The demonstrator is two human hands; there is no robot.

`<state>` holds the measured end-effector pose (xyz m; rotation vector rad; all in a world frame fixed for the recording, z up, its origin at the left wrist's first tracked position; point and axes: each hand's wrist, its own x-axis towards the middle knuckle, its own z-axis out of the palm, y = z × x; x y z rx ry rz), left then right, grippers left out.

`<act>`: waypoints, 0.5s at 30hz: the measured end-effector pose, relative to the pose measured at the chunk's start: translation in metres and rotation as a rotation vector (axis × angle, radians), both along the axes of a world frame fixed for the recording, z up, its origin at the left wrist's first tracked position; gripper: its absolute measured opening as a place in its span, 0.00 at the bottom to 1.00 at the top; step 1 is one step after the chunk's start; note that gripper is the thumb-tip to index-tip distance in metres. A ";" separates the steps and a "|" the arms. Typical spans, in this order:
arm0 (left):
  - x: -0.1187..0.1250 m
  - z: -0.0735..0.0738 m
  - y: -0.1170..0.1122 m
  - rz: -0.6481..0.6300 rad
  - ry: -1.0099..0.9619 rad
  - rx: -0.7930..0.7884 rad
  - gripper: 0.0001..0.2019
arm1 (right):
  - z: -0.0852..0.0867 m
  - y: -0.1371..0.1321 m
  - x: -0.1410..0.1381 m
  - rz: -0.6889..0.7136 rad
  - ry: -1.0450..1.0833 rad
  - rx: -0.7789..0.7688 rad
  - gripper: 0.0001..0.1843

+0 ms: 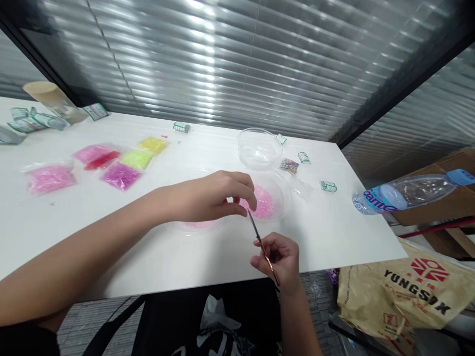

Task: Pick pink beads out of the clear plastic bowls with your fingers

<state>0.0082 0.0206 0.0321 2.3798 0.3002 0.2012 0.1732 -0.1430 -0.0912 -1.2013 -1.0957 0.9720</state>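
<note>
Pink granules point(264, 201) in clear bowl point(282, 199); right fingers point(277, 242) pinching scissors point(263, 250); left fingers point(243, 188) curled, grasp unclear.

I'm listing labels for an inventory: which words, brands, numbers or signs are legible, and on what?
"YUNGSOX" (O unclear), beneath a red emblem: tan bag; its smaller print is blurred.
"ant", the rest unclear: bottle label.
Too small to read: green-and-white scraps.

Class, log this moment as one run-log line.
Right hand: holding slim copper-handled tool | Left hand: near tool's tip, grip unclear | Bowl near tip: pink pieces inside | Clear tub: behind bowl
</note>
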 end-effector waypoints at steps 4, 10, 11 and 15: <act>0.000 -0.007 -0.002 -0.026 0.013 0.006 0.09 | 0.001 0.001 -0.001 -0.010 -0.001 -0.011 0.12; 0.002 -0.010 -0.006 -0.045 0.024 0.013 0.09 | 0.004 0.001 -0.001 -0.026 -0.019 -0.026 0.13; 0.002 -0.010 -0.007 -0.043 0.026 0.008 0.09 | 0.005 0.001 -0.001 -0.028 -0.022 -0.030 0.13; 0.003 -0.009 -0.009 -0.042 0.028 -0.015 0.09 | 0.006 0.001 -0.002 -0.031 -0.024 -0.049 0.14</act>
